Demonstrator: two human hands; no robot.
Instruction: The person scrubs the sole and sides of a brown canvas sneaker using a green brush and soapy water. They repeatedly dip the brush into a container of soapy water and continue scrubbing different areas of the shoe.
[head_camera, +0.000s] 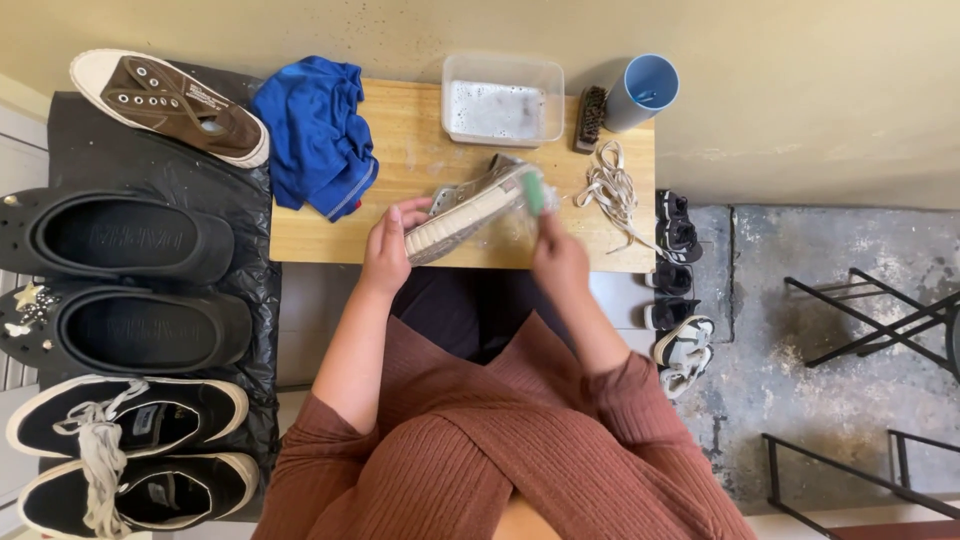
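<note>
Left hand (388, 243) grips the heel end of a worn grey canvas sneaker with a white rubber sole (470, 208), fingers curled and clamped on it; the sneaker lies on its side near the front edge of the light wooden tabletop (420, 140). Right hand (558, 252) is at the shoe's toe end, fingers closed round a small green scrubbing tool (536, 190), blurred, pressed to the sneaker. From the shoe: a clear plastic tub of soapy water (502, 100) at 12 o'clock; a dark bristle brush (591, 117) and a blue plastic cup (641, 91) at 1 o'clock; a loose pile of cream shoelaces (610, 190) at 3 o'clock; a crumpled blue cloth (318, 132) at 10 o'clock. A brown canvas sneaker (170, 105) lies farther out at 10 o'clock on black plastic sheeting (140, 170).
</note>
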